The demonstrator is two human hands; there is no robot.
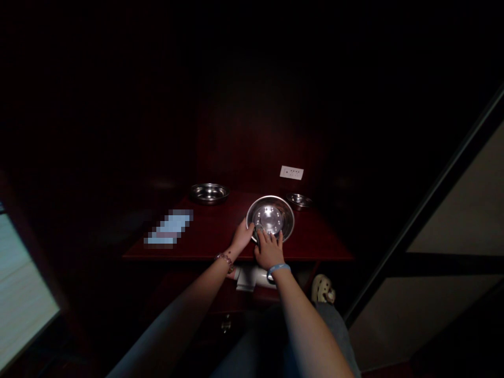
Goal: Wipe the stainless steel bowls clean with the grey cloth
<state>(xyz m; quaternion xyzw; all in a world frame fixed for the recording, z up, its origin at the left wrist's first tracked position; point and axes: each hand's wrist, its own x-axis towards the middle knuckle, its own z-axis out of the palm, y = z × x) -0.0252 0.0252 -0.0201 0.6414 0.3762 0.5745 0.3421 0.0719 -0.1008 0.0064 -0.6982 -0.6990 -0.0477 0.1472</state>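
A shiny metal bowl [271, 212] is tilted toward me above the front part of the dark red shelf [220, 236]. My left hand [241, 239] grips the bowl's rim at its lower left, the thumb on the inner side. At the bowl's lower edge is my right hand [271, 252], its fingers spread and reaching over the rim onto the inner wall. Something small and dark lies by the fingertips, too unclear to name.
Another metal bowl [209, 193] stands at the back left, and a smaller metal dish [299, 201] at the back right below a white wall socket [292, 172]. A blurred pale rectangle [171, 228] lies on the left. Below the shelf are a white object [252, 278] and a cream clog [323, 289].
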